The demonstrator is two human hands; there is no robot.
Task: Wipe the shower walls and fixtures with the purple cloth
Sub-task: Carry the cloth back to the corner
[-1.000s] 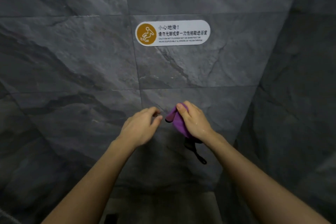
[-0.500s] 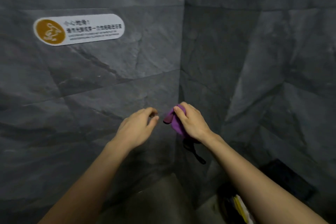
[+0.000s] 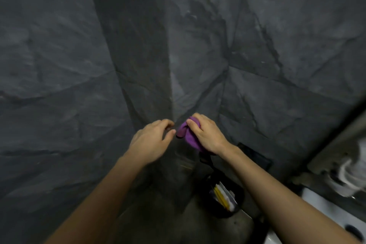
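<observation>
while left hand (image 3: pixel 151 140) curls empty, right hand (image 3: pixel 208 134) grips purple cloth (image 3: pixel 187 134).

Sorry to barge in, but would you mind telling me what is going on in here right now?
A person is cleaning a shower lined with dark grey stone tiles. The right hand grips a bunched purple cloth held out in front of the corner where two walls meet. The left hand hovers beside it, empty, fingers curled, not touching the cloth. Whether the cloth touches the wall is unclear. Below sits a black bin with some rubbish inside.
</observation>
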